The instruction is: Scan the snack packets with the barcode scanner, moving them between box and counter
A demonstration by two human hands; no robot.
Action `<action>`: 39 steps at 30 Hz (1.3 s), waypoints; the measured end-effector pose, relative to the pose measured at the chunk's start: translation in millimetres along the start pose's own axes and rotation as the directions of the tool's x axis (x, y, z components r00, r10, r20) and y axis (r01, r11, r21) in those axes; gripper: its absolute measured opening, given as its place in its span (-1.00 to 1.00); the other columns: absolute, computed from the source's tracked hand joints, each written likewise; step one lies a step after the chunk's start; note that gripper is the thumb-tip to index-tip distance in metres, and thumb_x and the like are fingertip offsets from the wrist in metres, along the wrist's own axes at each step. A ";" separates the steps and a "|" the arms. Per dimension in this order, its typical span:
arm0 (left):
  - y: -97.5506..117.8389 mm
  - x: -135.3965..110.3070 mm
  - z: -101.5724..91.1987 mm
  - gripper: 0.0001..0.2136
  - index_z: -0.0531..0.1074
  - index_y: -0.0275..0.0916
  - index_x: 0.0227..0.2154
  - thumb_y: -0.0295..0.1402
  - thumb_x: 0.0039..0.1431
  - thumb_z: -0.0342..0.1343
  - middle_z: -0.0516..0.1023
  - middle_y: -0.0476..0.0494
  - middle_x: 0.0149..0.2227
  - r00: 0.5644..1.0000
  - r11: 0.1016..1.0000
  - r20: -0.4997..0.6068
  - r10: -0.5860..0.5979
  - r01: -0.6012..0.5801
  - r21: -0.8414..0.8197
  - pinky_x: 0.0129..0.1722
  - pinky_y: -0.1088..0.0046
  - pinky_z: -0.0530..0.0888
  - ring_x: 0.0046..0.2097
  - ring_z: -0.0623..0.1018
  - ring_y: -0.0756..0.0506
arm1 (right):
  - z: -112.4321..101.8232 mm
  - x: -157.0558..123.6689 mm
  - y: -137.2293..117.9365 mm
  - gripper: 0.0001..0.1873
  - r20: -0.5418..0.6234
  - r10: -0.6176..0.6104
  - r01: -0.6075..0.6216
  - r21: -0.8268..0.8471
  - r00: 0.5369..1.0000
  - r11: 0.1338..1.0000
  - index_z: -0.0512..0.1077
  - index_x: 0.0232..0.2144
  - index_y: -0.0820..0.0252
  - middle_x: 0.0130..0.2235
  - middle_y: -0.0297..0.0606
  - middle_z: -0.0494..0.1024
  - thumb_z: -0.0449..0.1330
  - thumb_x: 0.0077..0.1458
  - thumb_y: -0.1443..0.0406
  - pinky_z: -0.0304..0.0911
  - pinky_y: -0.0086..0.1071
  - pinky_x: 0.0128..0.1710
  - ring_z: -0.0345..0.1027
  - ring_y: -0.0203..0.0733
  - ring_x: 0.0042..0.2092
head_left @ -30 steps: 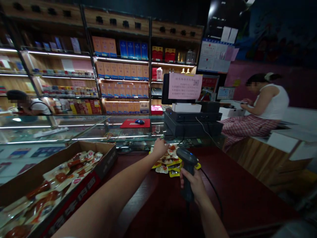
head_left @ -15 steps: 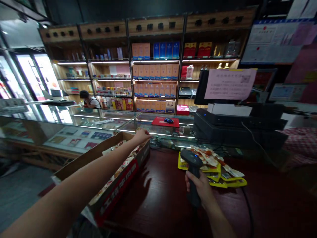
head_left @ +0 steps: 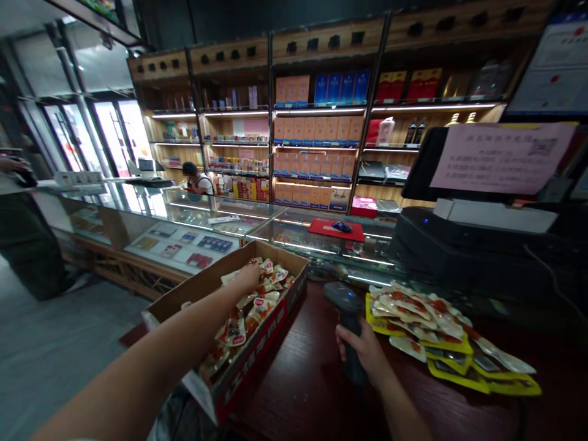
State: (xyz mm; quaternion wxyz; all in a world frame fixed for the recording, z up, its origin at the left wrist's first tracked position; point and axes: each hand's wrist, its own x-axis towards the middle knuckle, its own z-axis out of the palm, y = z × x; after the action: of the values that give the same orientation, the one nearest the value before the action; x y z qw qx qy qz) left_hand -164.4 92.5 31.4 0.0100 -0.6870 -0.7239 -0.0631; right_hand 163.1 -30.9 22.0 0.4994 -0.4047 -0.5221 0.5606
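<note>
My left hand (head_left: 248, 278) reaches into a long cardboard box (head_left: 257, 361) with a red printed side. Inside lie many vacuum-sealed snack packets (head_left: 261, 304), pale with reddish contents. The hand rests among the packets near the far end; its fingers are mostly hidden, so I cannot see whether it grips one. My right hand (head_left: 361, 349) is closed around the handle of a black barcode scanner (head_left: 348, 306), held upright above the dark wooden table. To its right, a pile of similar packets (head_left: 408, 309) lies over yellow-edged packs (head_left: 459, 361).
A glass display counter (head_left: 285, 222) runs behind the table, bearing a red mat (head_left: 324, 227) with a mouse (head_left: 342, 226). A monitor with a pink sheet (head_left: 500, 158) stands right. Lit shelves (head_left: 316, 147) line the wall. One person (head_left: 202, 184) sits behind the counter; another stands far left.
My view has swung left. My left hand has come down from the box's far rim into the packets. The scanner stays in my right hand, now farther left of the pile.
</note>
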 end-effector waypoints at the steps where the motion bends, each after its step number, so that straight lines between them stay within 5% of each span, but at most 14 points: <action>1: 2.0 0.2 2.6 -0.70 0.41 -0.37 -0.16 -0.37 0.01 0.10 0.47 -0.45 -0.08 1.000 0.999 0.000 -0.029 0.029 -0.014 -0.03 0.27 0.33 -0.01 0.46 -0.27 | -1.2 0.0 2.1 -0.58 0.004 0.006 -0.006 -0.002 1.000 1.000 0.23 -0.44 0.16 -0.65 -0.48 0.38 0.33 -0.20 0.07 0.18 -0.50 -0.73 0.19 -0.38 -0.69; 7: 2.9 8.1 -14.1 -0.82 0.46 -0.36 -0.33 -0.38 -0.02 0.13 0.54 -0.37 -0.26 0.984 0.970 0.036 -0.174 0.177 -0.166 -0.16 0.31 0.41 -0.14 0.53 -0.25 | -12.0 -3.4 4.0 -0.59 0.043 -0.002 0.001 0.012 0.999 1.000 0.26 -0.46 0.18 -0.63 -0.45 0.37 0.33 -0.20 0.07 0.17 -0.47 -0.72 0.19 -0.37 -0.69; 9: 4.3 9.4 -27.0 -0.80 0.45 -0.36 -0.32 -0.36 -0.02 0.14 0.55 -0.29 -0.30 0.985 0.886 0.047 -0.163 0.167 -0.432 -0.23 0.37 0.44 -0.21 0.55 -0.18 | -13.7 -6.4 0.7 -0.62 0.056 -0.018 0.016 0.032 0.998 0.999 0.27 -0.46 0.19 -0.62 -0.44 0.36 0.33 -0.18 0.08 0.17 -0.47 -0.71 0.19 -0.37 -0.68; 10: 7.1 8.4 -33.0 -0.79 0.43 -0.36 -0.30 -0.36 -0.02 0.15 0.55 -0.26 -0.31 0.990 0.764 0.066 -0.122 0.136 -0.630 -0.24 0.38 0.45 -0.23 0.55 -0.15 | -13.7 -8.2 -1.3 -0.63 0.066 -0.026 0.023 0.042 0.997 0.999 0.28 -0.47 0.20 -0.62 -0.44 0.36 0.32 -0.17 0.09 0.17 -0.48 -0.70 0.19 -0.37 -0.67; 12: 17.8 2.2 -42.6 -0.75 0.41 -0.35 -0.26 -0.35 -0.03 0.17 0.54 -0.22 -0.32 0.995 0.331 0.092 0.035 0.075 -0.941 -0.23 0.35 0.46 -0.27 0.55 -0.11 | -12.6 -11.8 -5.3 -0.64 0.099 -0.041 0.035 0.062 0.994 0.997 0.29 -0.48 0.20 -0.62 -0.44 0.36 0.32 -0.17 0.10 0.17 -0.48 -0.70 0.19 -0.37 -0.66; 14: 34.4 -8.5 -48.4 -0.68 0.38 -0.31 -0.21 -0.36 -0.08 0.22 0.54 -0.18 -0.31 0.969 -0.048 0.093 0.228 0.107 -0.993 -0.21 0.29 0.47 -0.29 0.55 -0.10 | -10.8 -14.7 -8.2 -0.64 0.129 -0.047 0.037 0.078 0.991 0.996 0.30 -0.46 0.20 -0.61 -0.44 0.36 0.33 -0.18 0.11 0.16 -0.48 -0.70 0.19 -0.37 -0.66; 17: 63.1 -26.8 -51.4 -0.60 0.38 -0.28 -0.19 -0.39 -0.16 0.30 0.54 -0.14 -0.33 0.914 -0.224 0.090 0.395 0.191 -0.956 -0.23 0.32 0.47 -0.34 0.55 -0.07 | -9.3 -17.2 -9.0 -0.63 0.149 -0.035 0.020 0.100 0.988 0.995 0.29 -0.42 0.19 -0.60 -0.44 0.37 0.34 -0.17 0.12 0.17 -0.49 -0.69 0.19 -0.38 -0.66; 23: 95.0 -45.5 -53.1 -0.54 0.43 -0.35 -0.21 -0.34 -0.24 0.36 0.54 -0.11 -0.40 0.852 -0.083 0.121 0.509 0.188 -0.979 -0.37 0.50 0.42 -0.44 0.50 0.01 | -11.4 -16.4 -3.8 -0.61 0.182 -0.040 0.025 0.085 0.982 0.996 0.30 -0.43 0.21 -0.60 -0.43 0.37 0.34 -0.18 0.10 0.17 -0.49 -0.68 0.19 -0.39 -0.66; 30: 88.2 -40.8 -56.0 -0.59 0.50 -0.37 -0.23 -0.38 -0.25 0.34 0.58 -0.14 -0.36 0.770 0.206 0.231 0.594 0.132 -0.970 -0.37 0.52 0.39 -0.42 0.50 0.00 | -16.5 -13.9 -3.0 -0.59 0.113 -0.040 0.038 0.026 0.993 0.999 0.30 -0.34 0.20 -0.59 -0.46 0.36 0.33 -0.16 0.11 0.20 -0.46 -0.66 0.21 -0.36 -0.65; 35: 83.4 -37.7 -58.8 -0.60 0.53 -0.34 -0.27 -0.35 -0.28 0.34 0.58 -0.13 -0.37 0.737 0.281 0.261 0.624 0.100 -0.954 -0.40 0.53 0.38 -0.43 0.49 -0.01 | -20.4 -14.6 -2.0 -0.61 0.141 -0.026 0.029 -0.019 0.990 0.999 0.29 -0.36 0.18 -0.57 -0.46 0.37 0.34 -0.15 0.12 0.20 -0.46 -0.64 0.21 -0.37 -0.64; 39: 83.6 -40.9 -65.7 -0.64 0.52 -0.32 -0.34 -0.28 -0.29 0.33 0.55 -0.09 -0.43 0.752 0.363 0.295 0.589 0.080 -0.928 -0.44 0.54 0.36 -0.43 0.47 -0.02 | -20.9 -15.1 -2.1 -0.63 0.164 -0.027 0.035 -0.052 0.986 0.998 0.30 -0.39 0.18 -0.58 -0.45 0.37 0.32 -0.14 0.09 0.17 -0.46 -0.65 0.20 -0.37 -0.65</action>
State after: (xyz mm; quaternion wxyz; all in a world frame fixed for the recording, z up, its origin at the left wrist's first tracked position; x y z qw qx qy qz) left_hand -83.6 49.0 98.9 -0.5768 -0.6710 -0.4086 -0.2239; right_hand 186.4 -42.0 20.3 0.4525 -0.3629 -0.5825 0.5695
